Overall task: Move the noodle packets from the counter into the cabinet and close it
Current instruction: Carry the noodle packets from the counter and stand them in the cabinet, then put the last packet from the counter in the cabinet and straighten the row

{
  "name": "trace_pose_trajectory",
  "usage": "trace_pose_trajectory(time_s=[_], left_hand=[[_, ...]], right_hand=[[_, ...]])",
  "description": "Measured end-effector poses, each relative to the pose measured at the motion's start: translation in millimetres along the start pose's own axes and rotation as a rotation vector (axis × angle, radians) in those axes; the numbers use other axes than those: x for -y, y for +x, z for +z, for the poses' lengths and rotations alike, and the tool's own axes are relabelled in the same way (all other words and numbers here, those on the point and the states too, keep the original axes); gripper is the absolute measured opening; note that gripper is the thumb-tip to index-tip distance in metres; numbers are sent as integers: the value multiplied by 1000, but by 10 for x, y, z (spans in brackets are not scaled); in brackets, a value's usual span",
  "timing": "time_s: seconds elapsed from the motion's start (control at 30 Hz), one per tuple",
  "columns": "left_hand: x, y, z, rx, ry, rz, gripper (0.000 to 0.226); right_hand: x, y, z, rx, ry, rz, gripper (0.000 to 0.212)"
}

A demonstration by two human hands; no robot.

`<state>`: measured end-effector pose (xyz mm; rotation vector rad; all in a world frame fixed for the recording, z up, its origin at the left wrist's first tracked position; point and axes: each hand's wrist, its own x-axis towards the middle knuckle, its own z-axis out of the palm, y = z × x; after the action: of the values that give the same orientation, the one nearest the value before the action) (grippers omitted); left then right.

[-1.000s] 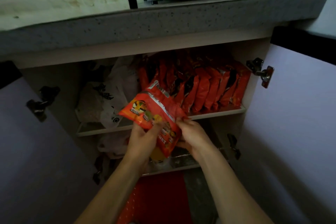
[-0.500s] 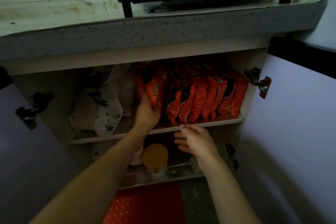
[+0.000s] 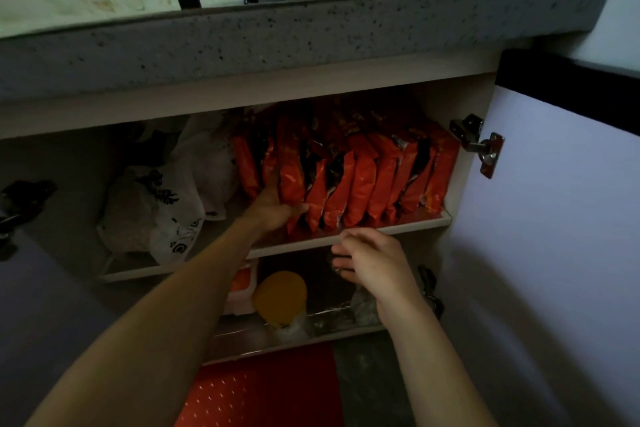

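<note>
Noodle packets [image 3: 349,180] standing upright in a row on upper cabinet shelf [image 3: 398,224]; left hand [image 3: 273,206] gripping one packet [image 3: 291,177] at row's left end, right hand [image 3: 372,258] hovering before shelf edge, fingers loosely curled, holding nothing. White plastic bags [image 3: 162,201] sitting leftward, doors [image 3: 561,218] hanging open.

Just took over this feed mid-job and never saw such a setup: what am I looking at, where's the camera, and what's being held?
No machine here: a person's two bare hands, filmed by a camera on their head, looking down into an open cabinet under a counter. The left hand grips a packet at the left end of the red row on the upper shelf. The right hand hovers below the shelf edge, fingers loosely curled, holding nothing. White bags sit left of the packets; a yellow-lidded jar stands on the lower shelf.
</note>
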<state>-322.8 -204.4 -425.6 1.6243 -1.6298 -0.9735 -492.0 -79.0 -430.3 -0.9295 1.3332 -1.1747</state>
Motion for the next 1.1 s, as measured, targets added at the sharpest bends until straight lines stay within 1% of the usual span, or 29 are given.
trace_pose_trajectory(time_s=[0.13,0.27,0.43,0.53,0.67,0.7,0.73,0.8,0.87,0.97,1.1], left_hand=[[33,22,13,12,4,6,104],[-1,9,-62,57,-18,-47,96],[27,61,-21,27,93,-2,90],[9,46,21,38,117,6,99],[68,-69,-102,29,90,38,137],[79,-128,-165,32,91,33,135],[42,-241,-229,32,113,14,119],[-74,-581,-357,14,162,-42,74],[-121,-898,-518,-22,209,-17,48],[-265,-1533,-790,-71,215,96,27],[-512,-2389,-1228,-174,256,236,14]], right_hand=[[2,-10,0,12,-17,-5,8],[-11,-1,-9,6,-30,-17,12],[-21,12,18,7,-50,-28,18],[-27,33,14,-8,-89,-43,20],[-31,5,47,-47,-175,-126,21],[-23,-17,64,-49,-189,-149,20],[-10,-48,83,-49,-199,-169,19],[43,-151,119,-33,-230,-211,16],[116,-313,169,-15,-263,-264,14],[227,-624,241,-19,-301,-367,10],[496,-1043,450,42,-440,-549,10]])
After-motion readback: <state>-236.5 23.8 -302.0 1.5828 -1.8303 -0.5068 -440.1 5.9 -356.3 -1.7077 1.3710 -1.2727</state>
